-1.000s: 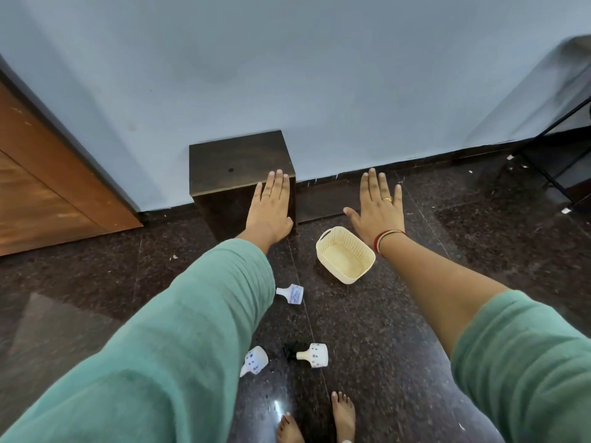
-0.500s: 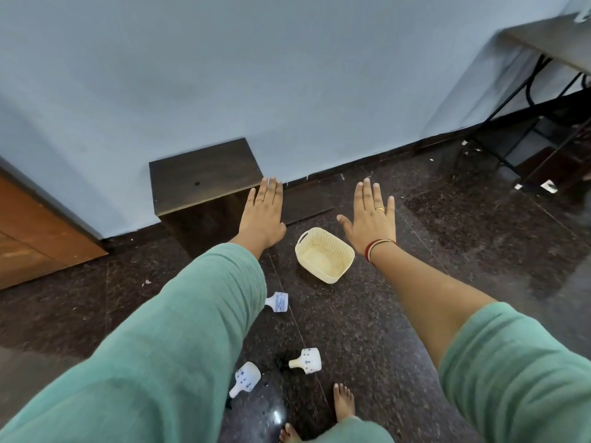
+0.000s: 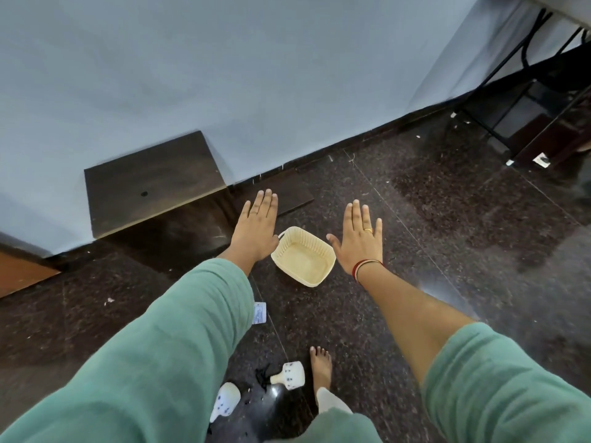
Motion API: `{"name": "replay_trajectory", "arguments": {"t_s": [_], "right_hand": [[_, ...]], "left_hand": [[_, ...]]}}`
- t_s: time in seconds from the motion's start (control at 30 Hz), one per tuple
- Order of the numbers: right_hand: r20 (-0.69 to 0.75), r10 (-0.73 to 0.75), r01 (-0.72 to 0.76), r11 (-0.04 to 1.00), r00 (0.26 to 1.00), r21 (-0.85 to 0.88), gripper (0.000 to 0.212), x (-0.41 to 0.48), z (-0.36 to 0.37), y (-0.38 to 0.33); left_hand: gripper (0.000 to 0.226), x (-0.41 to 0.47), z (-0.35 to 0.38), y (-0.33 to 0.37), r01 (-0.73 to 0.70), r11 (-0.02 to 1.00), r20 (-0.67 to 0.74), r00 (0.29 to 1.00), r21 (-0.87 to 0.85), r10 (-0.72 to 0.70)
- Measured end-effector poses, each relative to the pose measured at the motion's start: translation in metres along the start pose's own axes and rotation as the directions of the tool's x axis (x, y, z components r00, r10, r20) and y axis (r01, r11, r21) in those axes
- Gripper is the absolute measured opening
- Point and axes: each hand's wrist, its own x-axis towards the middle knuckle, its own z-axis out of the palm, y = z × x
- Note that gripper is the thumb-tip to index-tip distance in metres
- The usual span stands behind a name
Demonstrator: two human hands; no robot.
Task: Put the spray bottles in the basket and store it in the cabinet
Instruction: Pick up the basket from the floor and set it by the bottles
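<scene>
Nearest the camera, two small white plastic spray bottles with dark blue dots lie on their sides on the dark speckled stone floor [image 3: 415, 238]: one [image 3: 225, 400] at the edge of the green left sleeve [image 3: 153, 362], the other [image 3: 289, 375] just beside a bare foot [image 3: 320, 367], its neck pointing left toward a bit of black debris. A third white bottle with a blue-printed label [image 3: 259, 312] shows only partly from behind the left sleeve, farther up the floor. Beyond it, the cream-coloured rectangular plastic basket with slatted walls [image 3: 323, 272] sits empty on the floor between both outstretched hands. The left hand [image 3: 256, 231] hovers flat with fingers together, its grip released and holding nothing, just left of the basket's handle. The right hand [image 3: 359, 239], wearing a gold ring and red bangles, is likewise spread open and empty to the basket's right. Behind the left hand stands the low dark brown wooden cabinet [image 3: 150, 190], set against the pale blue wall [image 3: 256, 75].
</scene>
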Motion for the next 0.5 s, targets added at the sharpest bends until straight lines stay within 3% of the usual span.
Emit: {"name": "replay_trajectory", "arguments": {"t_s": [0.33, 0.5], "right_hand": [[0.127, 0.061, -0.068, 0.996, 0.99, 0.056, 0.077, 0.096, 0.088, 0.034], [0.154, 0.115, -0.126, 0.99, 0.981, 0.067, 0.076, 0.123, 0.146, 0.044]], "left_hand": [[0.077, 0.126, 0.083, 0.017, -0.133, 0.989, 0.104, 0.987, 0.06, 0.126], [0.075, 0.169, 0.142, 0.015, -0.132, 0.988, 0.106, 0.987, 0.076, 0.124]]}}
